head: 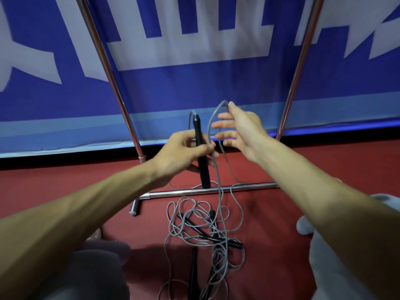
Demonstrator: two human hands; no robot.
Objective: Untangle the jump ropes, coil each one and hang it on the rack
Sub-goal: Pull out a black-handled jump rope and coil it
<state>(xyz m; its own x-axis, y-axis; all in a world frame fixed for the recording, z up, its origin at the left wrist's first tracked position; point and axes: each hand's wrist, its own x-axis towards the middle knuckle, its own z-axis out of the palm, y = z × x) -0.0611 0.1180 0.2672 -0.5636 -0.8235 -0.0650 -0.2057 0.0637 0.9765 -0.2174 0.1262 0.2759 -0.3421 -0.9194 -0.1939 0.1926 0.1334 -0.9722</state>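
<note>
While slack over the spread right hand, thin grey cord; slim black handle in the clenched left hand.

Our left grip holds a black handle upright — our right grip carries a grey rope loop above the tangle

Two hands, one rack, several ropes

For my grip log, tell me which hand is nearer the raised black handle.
Left. The left hand grips the handle; the right hand is apart to its right, open, carrying a loop of grey cord.
</note>
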